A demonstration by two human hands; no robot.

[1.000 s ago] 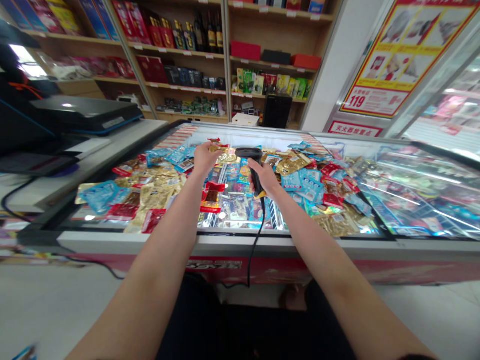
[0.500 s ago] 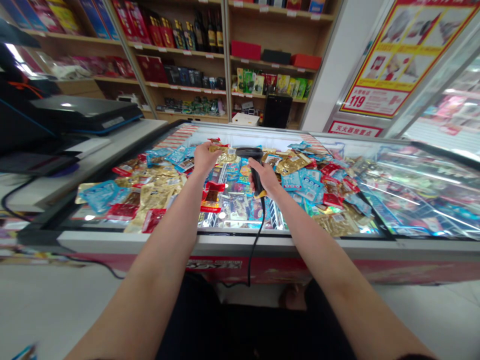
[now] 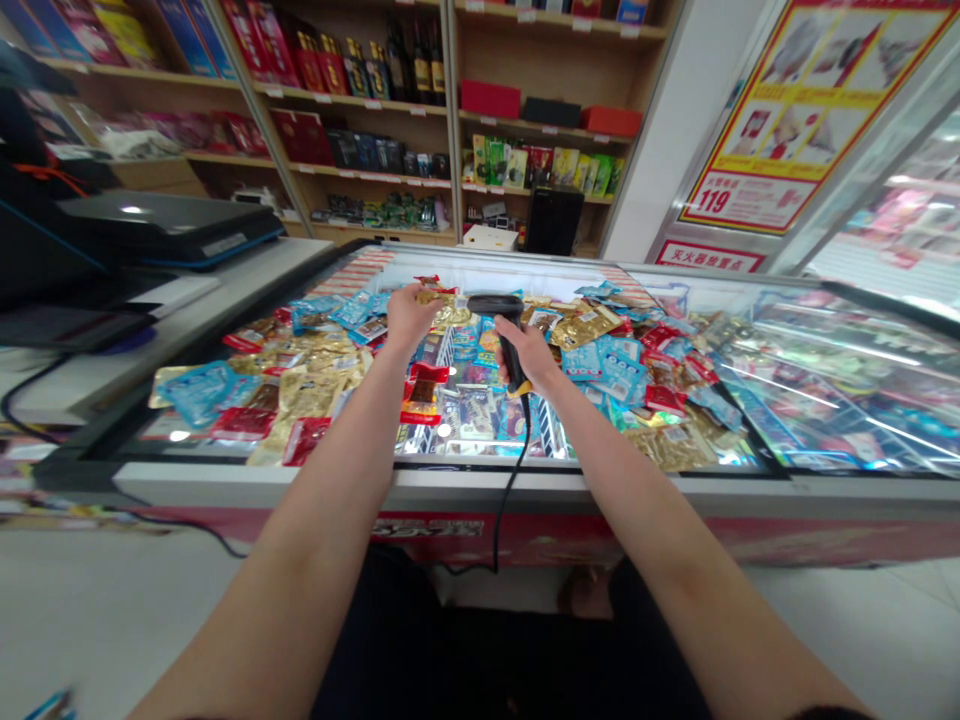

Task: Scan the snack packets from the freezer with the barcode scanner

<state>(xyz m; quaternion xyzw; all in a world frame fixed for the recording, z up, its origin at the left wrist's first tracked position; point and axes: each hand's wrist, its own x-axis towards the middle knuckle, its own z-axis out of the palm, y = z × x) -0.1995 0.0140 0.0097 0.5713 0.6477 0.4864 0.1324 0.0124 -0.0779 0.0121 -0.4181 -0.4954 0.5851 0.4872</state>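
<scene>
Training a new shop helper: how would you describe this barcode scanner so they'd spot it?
Start at the glass-topped display freezer heaped with foil snack packets. Over its middle, the person's right hand grips a black handheld barcode scanner. Unlike the bright packets, it is plain black, trailing a thin cable past the freezer's front edge.

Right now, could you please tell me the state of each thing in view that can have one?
Left hand, closed on a gold foil packet
Right hand, gripping a black handheld barcode scanner
Scanner cable, hanging slack
Freezer's right glass panel, apparently shut
</scene>
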